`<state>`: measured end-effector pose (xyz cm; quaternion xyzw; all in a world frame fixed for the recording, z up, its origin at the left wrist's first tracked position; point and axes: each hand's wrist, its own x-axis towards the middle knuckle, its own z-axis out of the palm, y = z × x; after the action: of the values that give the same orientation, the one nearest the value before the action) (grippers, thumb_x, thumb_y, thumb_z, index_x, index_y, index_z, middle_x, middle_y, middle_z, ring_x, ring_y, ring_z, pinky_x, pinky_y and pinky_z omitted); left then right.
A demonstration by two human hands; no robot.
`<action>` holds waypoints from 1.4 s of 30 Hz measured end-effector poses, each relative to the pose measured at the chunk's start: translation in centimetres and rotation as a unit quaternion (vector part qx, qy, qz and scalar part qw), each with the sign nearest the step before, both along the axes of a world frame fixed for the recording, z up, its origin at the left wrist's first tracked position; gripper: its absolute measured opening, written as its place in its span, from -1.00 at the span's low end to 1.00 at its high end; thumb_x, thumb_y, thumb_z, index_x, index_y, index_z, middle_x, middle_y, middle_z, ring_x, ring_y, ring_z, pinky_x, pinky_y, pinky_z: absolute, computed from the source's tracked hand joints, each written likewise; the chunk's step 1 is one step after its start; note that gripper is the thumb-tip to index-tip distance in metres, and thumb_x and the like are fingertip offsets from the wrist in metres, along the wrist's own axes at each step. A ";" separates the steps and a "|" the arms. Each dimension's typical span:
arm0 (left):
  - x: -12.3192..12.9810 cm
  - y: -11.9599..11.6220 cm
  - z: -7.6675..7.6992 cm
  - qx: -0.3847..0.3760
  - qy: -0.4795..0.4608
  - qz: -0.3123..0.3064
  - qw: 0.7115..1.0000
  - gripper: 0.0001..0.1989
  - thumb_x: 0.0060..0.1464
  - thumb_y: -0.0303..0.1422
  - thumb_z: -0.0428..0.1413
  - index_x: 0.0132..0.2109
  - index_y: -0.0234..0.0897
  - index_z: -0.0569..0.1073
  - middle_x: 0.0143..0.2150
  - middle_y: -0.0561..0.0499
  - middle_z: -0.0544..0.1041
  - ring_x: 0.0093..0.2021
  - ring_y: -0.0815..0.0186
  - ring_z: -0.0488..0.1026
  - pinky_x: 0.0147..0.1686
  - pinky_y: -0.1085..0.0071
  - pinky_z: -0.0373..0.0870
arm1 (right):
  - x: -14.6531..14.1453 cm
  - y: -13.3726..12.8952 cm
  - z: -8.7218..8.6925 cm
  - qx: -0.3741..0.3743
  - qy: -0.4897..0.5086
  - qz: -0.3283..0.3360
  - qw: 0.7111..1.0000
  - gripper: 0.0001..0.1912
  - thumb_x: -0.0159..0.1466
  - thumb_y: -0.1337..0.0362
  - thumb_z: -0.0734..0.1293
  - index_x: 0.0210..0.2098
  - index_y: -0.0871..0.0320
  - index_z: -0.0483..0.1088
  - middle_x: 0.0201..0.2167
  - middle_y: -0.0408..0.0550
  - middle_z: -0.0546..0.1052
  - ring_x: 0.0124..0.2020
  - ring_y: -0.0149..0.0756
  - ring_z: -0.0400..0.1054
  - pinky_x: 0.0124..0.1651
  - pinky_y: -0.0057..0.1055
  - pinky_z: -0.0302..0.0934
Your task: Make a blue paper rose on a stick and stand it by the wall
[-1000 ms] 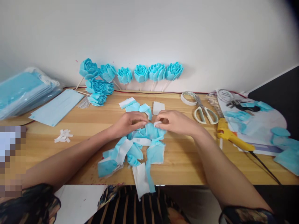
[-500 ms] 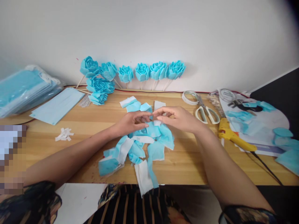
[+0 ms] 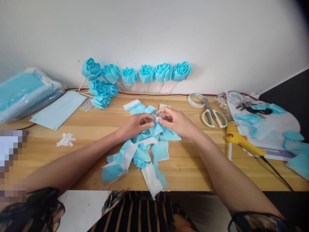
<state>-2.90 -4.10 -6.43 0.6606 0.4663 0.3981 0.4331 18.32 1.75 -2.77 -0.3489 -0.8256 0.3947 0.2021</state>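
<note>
Blue and white fabric pieces (image 3: 160, 149) lie in a loose pile at the middle of the wooden table. Over the upper part of this pile, my left hand (image 3: 142, 124) and my right hand (image 3: 170, 119) face each other, fingertips nearly meeting. Between them is a small blue piece with a white edge (image 3: 156, 126), pinched by the fingers of both hands. My fingers hide part of it. One white strip (image 3: 152, 180) hangs over the table's front edge.
Blue fabric flowers on sticks (image 3: 146, 74) lean along the wall. Left are flat blue sheets (image 3: 59, 109), a bagged stack (image 3: 24, 93) and white scraps (image 3: 66, 139). Right are a tape roll (image 3: 196, 100), scissors (image 3: 213, 114) and a yellow glue gun (image 3: 243, 140) with its cable.
My right hand has moved slightly left, closer to my left hand, and the fingers of both now pinch a fabric piece. Some pieces in the pile below have shifted.
</note>
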 end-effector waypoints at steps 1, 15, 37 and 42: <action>0.1 0.0 0.0 -0.001 -0.006 0.004 1.000 -0.70 0.15 -0.22 0.19 -0.08 -0.35 0.53 -0.22 -0.05 0.57 -0.31 0.36 0.45 -0.32 0.45 0.36 | 0.0 0.0 0.0 -0.021 0.024 -0.003 0.999 -0.76 0.25 0.21 0.33 -0.10 0.13 0.43 -0.40 -0.15 0.52 -0.40 -0.35 0.37 -0.33 -0.43 0.20; -0.1 -0.2 0.1 0.003 -0.005 0.007 1.000 -0.58 0.08 -0.43 0.15 0.11 -0.32 0.41 -0.30 0.04 0.50 -0.36 0.42 0.42 -0.40 0.52 0.33 | -0.1 0.8 -0.1 -0.139 0.171 -0.142 0.965 -0.73 0.16 0.21 0.36 -0.15 0.13 0.48 -0.43 -0.15 0.54 -0.42 -0.36 0.40 -0.36 -0.43 0.28; -0.5 -0.1 -0.1 0.001 -0.006 -0.030 1.000 -0.77 0.10 -0.44 0.14 -0.07 -0.32 0.50 -0.21 -0.04 0.56 -0.24 0.34 0.49 -0.29 0.44 0.42 | 0.7 1.5 -0.7 -0.111 0.110 -0.127 0.979 -0.72 0.11 0.05 0.42 -0.46 0.16 0.44 -0.52 -0.18 0.46 -0.46 -0.39 0.27 -0.35 -0.42 0.13; -0.8 -0.3 0.5 -0.001 0.034 -0.066 0.997 -0.83 0.15 -0.38 0.12 -0.16 -0.32 0.57 -0.27 -0.02 0.54 -0.34 0.37 0.42 -0.34 0.44 0.34 | 0.6 1.8 -0.1 -0.173 0.189 -0.206 0.944 -0.72 0.00 0.07 0.46 -0.50 0.14 0.40 -0.54 -0.19 0.45 -0.47 -0.39 0.27 -0.34 -0.42 0.17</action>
<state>-3.68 -4.44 -5.94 0.7030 0.4365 0.3449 0.4431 18.94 3.53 -2.89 -0.4599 -0.6010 0.5403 0.3680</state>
